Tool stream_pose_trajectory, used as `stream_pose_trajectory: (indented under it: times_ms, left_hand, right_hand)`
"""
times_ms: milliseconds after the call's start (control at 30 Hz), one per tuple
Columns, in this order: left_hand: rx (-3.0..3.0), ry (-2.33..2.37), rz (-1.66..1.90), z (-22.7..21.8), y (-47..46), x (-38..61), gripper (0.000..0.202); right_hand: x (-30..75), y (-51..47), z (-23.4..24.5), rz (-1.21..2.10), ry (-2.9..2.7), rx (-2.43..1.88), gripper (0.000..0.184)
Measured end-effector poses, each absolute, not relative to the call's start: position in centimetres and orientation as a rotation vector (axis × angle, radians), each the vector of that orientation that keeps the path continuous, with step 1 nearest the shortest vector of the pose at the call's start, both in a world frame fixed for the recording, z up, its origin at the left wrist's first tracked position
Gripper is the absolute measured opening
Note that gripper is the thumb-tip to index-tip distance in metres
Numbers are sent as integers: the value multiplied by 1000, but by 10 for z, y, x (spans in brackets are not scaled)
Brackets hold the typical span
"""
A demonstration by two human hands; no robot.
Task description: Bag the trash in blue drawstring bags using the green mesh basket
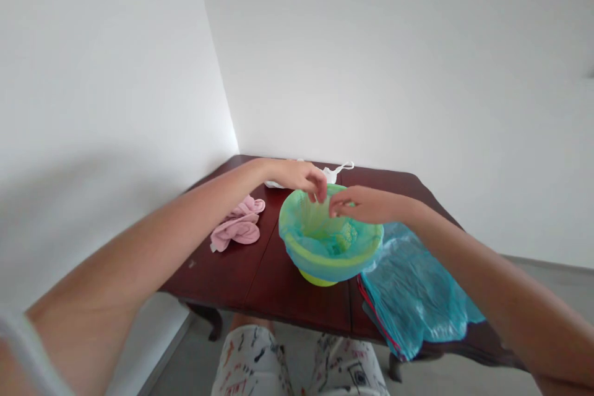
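A small yellow-green bin [319, 277] stands on the dark wooden table [241, 272], lined with a thin blue plastic bag [301, 241] folded over its rim. My left hand [304, 178] reaches over the far rim with fingertips pinched on the bag's edge. My right hand [357, 203] sits just to the right of it, fingers closed in a pinch on the same far edge of the bag. Both hands meet above the bin's far side.
A pink cloth [239, 226] lies crumpled left of the bin. A stack of blue plastic bags [413, 297] lies at the right, hanging over the table's front edge. A white item [336, 170] rests near the wall. White walls close the corner.
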State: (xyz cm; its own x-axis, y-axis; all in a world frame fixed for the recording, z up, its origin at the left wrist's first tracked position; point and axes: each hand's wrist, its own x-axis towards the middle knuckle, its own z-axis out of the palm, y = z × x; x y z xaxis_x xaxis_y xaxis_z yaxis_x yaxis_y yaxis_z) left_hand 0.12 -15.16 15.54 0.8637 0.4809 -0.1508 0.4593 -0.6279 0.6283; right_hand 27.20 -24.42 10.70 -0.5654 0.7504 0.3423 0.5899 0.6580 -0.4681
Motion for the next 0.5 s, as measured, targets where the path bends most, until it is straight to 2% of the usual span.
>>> stream_pose_trajectory:
  times_ms: [67, 167, 267, 400, 500]
  left_hand:
    - [2242, 705, 483, 158, -123, -35, 28]
    - [2237, 1121, 930, 126, -79, -84, 45]
    - [2264, 1580, 859, 68, -47, -111, 72]
    - [2138, 1923, 635, -3, -23, -108, 122]
    - [2053, 1978, 667, -36, -11, -94, 132]
  right_hand:
    - [305, -257, 115, 512, -2179, -920, 30]
    - [346, -287, 78, 273, -1568, -861, 34]
    - [373, -322, -4, 87, -1327, -1009, 34]
    - [389, -361, -114, 183, -1472, -1387, 35]
    - [392, -377, -169, 169, -1629, -1635, 38]
